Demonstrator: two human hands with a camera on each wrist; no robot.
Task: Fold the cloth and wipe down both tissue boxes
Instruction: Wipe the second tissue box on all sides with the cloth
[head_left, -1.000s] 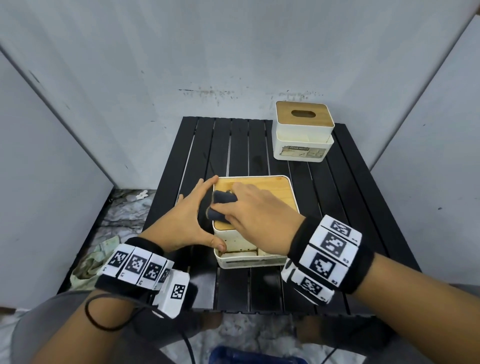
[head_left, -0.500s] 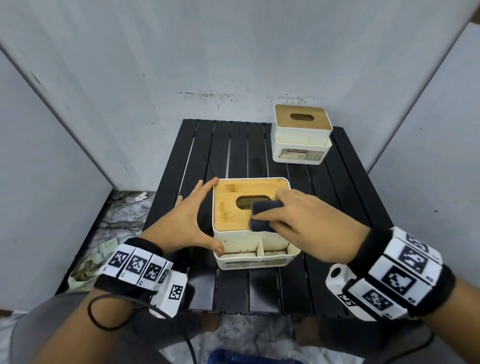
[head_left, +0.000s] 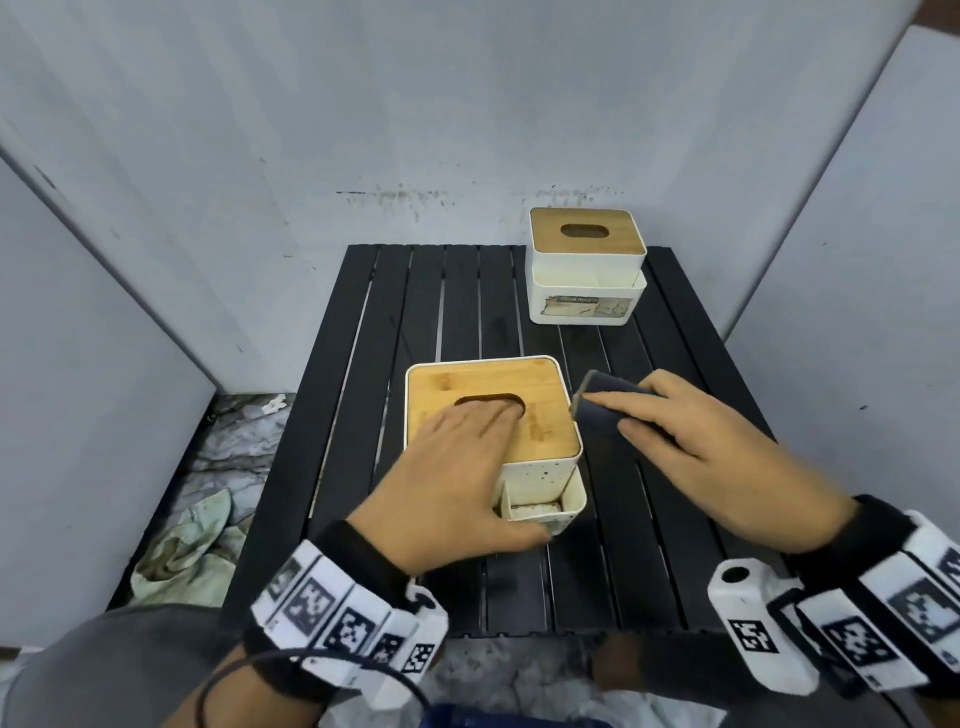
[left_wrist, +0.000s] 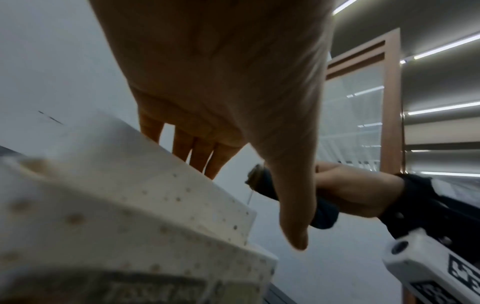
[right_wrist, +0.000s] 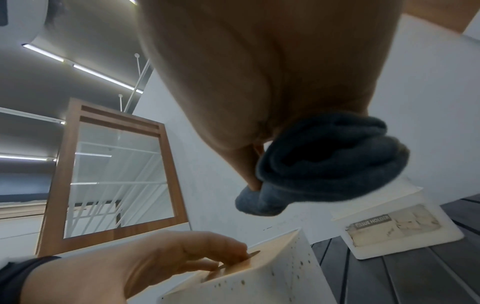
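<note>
The near tissue box (head_left: 540, 415), white with a wooden lid, stands in the middle of the black slatted table (head_left: 457, 306). My left hand (head_left: 462, 457) lies flat on its lid, fingers straight, thumb down the front wall. My right hand (head_left: 675, 431) grips the folded dark blue cloth (head_left: 602, 410) just beside the box's right wall. The right wrist view shows the cloth (right_wrist: 319, 164) bunched under my fingers, with the speckled box (right_wrist: 285, 273) below. The far tissue box (head_left: 587, 270) stands at the table's back right.
Grey partition walls (head_left: 260, 156) close in the table on three sides. A crumpled pale rag (head_left: 182, 556) lies on the floor to the left of the table. The table's front edge (head_left: 467, 631) is near my wrists.
My right hand has carried the cloth off the lid, rightward to the box's right side. My left hand has moved from the box's left wall onto the lid.
</note>
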